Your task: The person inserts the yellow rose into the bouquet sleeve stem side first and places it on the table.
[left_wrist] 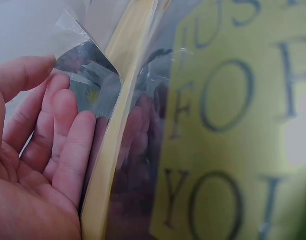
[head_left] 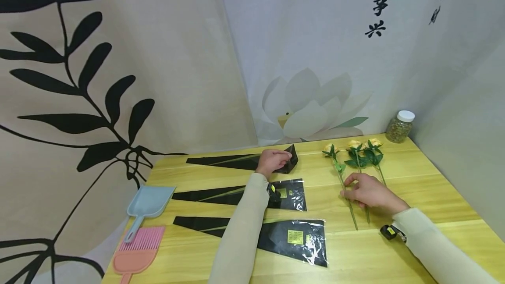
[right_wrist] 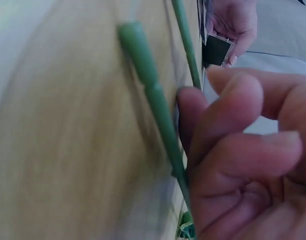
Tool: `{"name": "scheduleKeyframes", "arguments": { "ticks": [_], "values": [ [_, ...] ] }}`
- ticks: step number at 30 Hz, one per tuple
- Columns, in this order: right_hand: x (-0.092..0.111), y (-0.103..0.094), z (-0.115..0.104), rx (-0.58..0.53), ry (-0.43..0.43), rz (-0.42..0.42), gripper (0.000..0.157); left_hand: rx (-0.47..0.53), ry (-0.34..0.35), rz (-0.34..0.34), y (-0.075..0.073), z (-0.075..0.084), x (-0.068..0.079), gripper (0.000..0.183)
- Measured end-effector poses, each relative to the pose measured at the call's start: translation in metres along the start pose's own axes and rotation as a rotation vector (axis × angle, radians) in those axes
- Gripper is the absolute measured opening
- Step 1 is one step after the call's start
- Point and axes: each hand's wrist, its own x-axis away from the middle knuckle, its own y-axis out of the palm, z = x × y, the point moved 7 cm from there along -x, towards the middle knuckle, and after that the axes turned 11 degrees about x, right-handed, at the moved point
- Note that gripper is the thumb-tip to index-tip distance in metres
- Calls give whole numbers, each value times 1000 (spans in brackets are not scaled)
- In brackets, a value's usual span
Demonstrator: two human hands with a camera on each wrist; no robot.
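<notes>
In the head view my left hand is at the wide end of the farthest black flower sleeve. Its thumb and forefinger pinch the clear plastic edge, and the sleeve's mouth stands lifted. My right hand is over the rose stems on the right, thumb and forefinger curved apart about the stem of the leftmost yellow rose. Two more yellow roses lie beside it, their stems partly hidden under that hand. In the right wrist view a green stem passes behind the fingers.
Two more black sleeves, a middle one and a near one, lie flat on the wooden table. At the left are a blue dustpan and a pink one. A white-lidded jar stands at the back right corner.
</notes>
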Motion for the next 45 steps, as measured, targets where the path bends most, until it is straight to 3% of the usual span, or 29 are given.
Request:
{"name": "scheduleKeyframes", "arguments": {
  "ticks": [8, 18, 25, 35, 45],
  "values": [
    [-1, 4, -2, 11, 10, -5, 25, 2, 5, 2, -1, 0, -2, 14],
    [-6, -15, -15, -103, 28, 34, 31, 10, 0, -17, 0, -1, 0, 15],
    [-20, -34, -32, -132, -9, 142, 37, 15, 15, -16, 0, -3, 0, 14],
    [-41, -54, -53, -218, -9, 314, 39, 4, 38, 13, 1, 8, 2, 11],
    [-72, -53, -49, -337, 31, 470, 31, 10, -4, 84, 1, 5, 4, 9]
  ]
}}
